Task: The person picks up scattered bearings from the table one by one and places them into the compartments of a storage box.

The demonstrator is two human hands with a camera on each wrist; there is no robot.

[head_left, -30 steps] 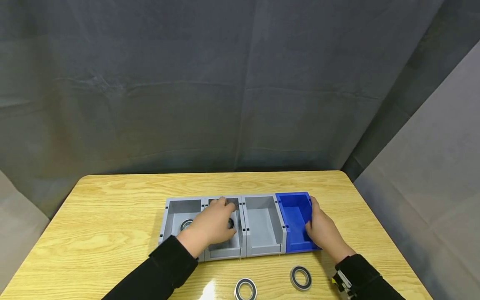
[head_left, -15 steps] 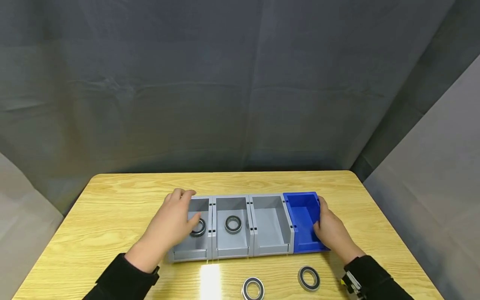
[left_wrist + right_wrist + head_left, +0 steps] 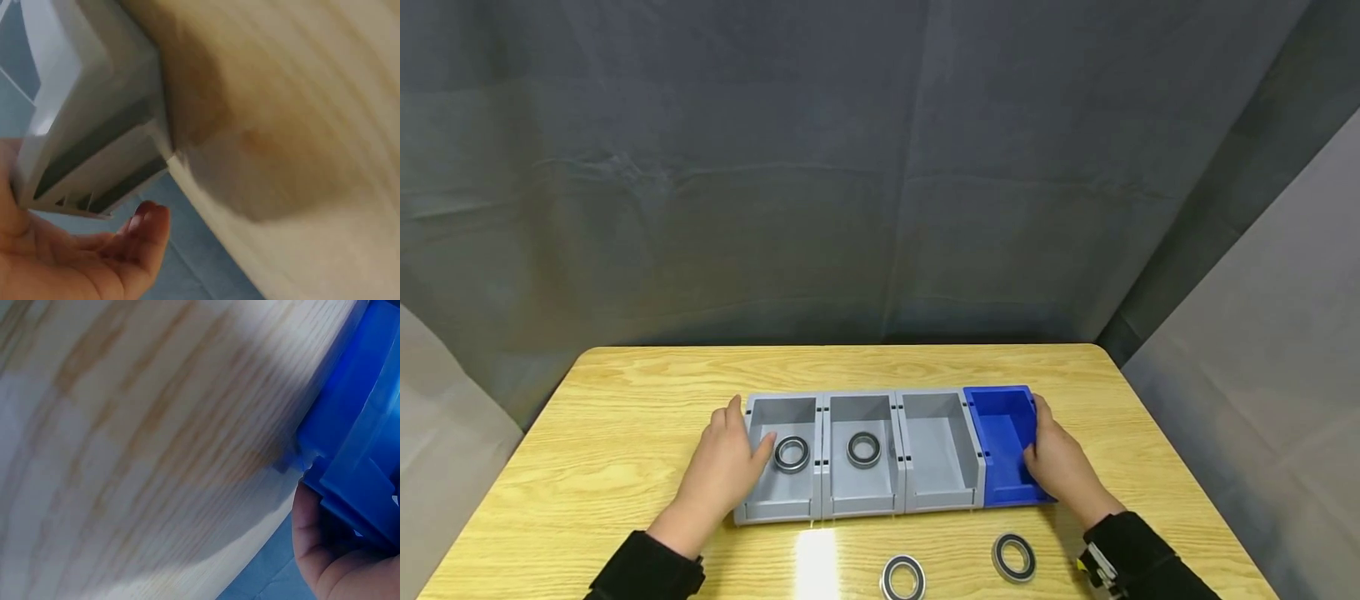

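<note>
Three grey storage bins and a blue one stand joined in a row in the head view. My left hand [image 3: 718, 467] holds the outer side of the leftmost grey bin [image 3: 782, 510], its thumb over the rim and its fingers outside. The left wrist view shows those fingers curled beside the bin's wall, their tips apart from it. At the other end, my right hand [image 3: 1063, 467] grips the side wall of the blue bin [image 3: 1003, 492], thumb inside. One bearing [image 3: 778, 462] lies in the leftmost bin, and another bearing [image 3: 852, 454] in the second grey bin [image 3: 865, 505].
The third grey bin [image 3: 936, 450] stands between the second and the blue one. In front of the row, two more bearings [image 3: 887, 575] lie apart on the wooden table [image 3: 647, 392]. A dark grey curtain [image 3: 880, 208] hangs behind the table.
My left hand has moved left, out of the second grey bin to the left side of the leftmost one. Both bearings in the bins are now uncovered. My right hand stays on the blue bin.
</note>
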